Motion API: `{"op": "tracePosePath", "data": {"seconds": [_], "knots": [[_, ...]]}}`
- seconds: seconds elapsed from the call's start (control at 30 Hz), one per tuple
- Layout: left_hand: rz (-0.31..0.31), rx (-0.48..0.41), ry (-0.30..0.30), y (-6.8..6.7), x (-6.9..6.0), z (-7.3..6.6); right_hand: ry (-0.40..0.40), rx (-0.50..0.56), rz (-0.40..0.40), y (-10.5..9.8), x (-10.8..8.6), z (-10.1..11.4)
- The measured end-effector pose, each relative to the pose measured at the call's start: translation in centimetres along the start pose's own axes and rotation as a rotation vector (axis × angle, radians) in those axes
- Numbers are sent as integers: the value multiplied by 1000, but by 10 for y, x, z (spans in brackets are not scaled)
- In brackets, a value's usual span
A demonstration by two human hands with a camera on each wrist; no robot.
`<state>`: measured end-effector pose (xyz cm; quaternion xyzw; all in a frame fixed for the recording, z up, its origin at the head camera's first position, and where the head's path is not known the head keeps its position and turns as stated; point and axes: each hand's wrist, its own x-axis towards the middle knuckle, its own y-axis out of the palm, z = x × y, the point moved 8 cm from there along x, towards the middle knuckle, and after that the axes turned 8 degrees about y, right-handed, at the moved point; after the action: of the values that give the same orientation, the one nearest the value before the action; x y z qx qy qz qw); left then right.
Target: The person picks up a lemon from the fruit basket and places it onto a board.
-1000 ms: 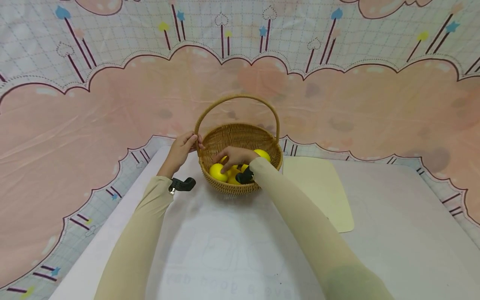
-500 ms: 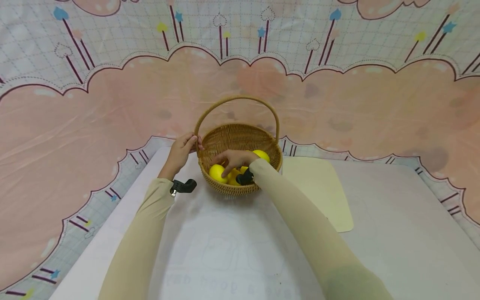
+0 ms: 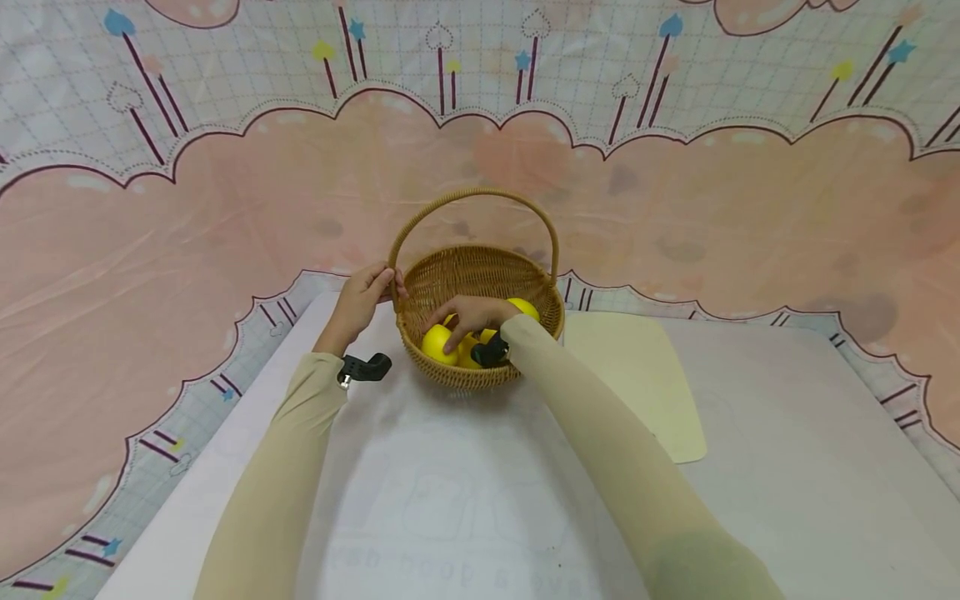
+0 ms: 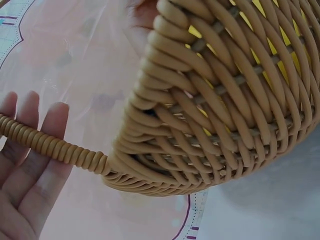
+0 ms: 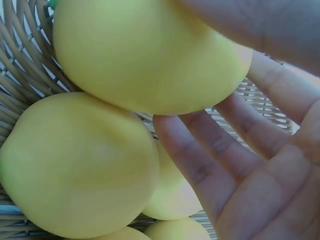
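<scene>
I see a white table [image 3: 450, 483] before a cloud-patterned cloth [image 3: 675, 217], a wicker basket [image 3: 457, 380] by the table's far edge. The left hand [image 3: 360, 298] grips the handle [image 3: 477, 192]. Inside the basket's near side, the right hand [image 3: 471, 313] holds one yellow fruit [image 5: 145, 60] between thumb and fingers.

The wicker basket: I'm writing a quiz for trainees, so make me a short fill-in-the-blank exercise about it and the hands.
1. The left hand touches the arched ____ of the basket.
2. The right hand grips a round object coloured ____.
3. In the head view, the cream panel lies to the basket's ____.
Missing words: handle; yellow; right.
</scene>
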<state>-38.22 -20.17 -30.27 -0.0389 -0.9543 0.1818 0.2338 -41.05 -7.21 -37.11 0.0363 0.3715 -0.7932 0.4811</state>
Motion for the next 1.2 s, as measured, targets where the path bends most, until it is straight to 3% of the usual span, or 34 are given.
{"op": "tracePosePath", "data": {"seconds": [0.27, 0.67, 0.93, 1.2], "knots": [[9, -13, 25, 2, 2, -4, 11, 44, 36, 0, 1, -3], [9, -68, 36, 8, 4, -10, 24, 52, -33, -7, -2, -8], [-14, -95, -26, 10, 4, -12, 39, 40, -51, -9, 0, -12], [21, -141, -21, 14, 7, -16, 50, 28, -54, -9, 1, -12]]}}
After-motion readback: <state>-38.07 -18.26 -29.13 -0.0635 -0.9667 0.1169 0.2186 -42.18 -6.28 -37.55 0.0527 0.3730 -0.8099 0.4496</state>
